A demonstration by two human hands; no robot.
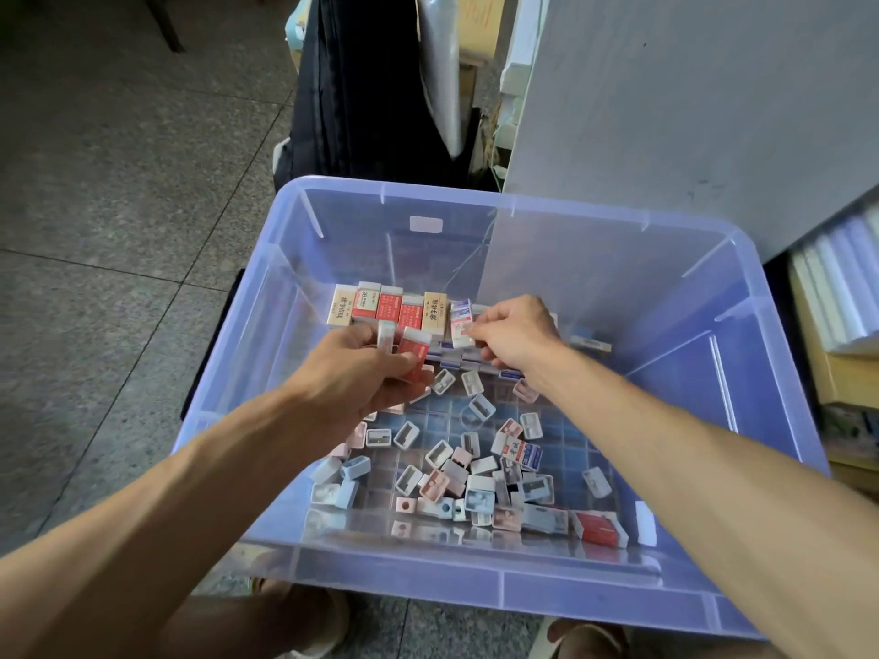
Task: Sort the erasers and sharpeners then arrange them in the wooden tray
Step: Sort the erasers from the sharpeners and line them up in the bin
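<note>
Inside a clear blue plastic bin (pixel 523 596), a row of boxed erasers (pixel 390 304) stands upright against the far wall. My left hand (pixel 352 373) grips two erasers, one red-sleeved (pixel 415 350) and one white. My right hand (pixel 513 335) pinches a blue-and-white eraser (pixel 460 321) at the right end of that row. Several small pastel sharpeners (pixel 456 473) lie scattered loose over the bin floor, with a red eraser (pixel 598 527) at the near right. A gridded tray floor shows beneath them; no wood is plainly visible.
The bin sits on a grey tiled floor (pixel 119 206). A grey cabinet (pixel 689 111) and shelves with white stacks (pixel 837 287) stand at the right. Dark fabric (pixel 361 88) hangs behind the bin. My feet (pixel 304 625) show below the near rim.
</note>
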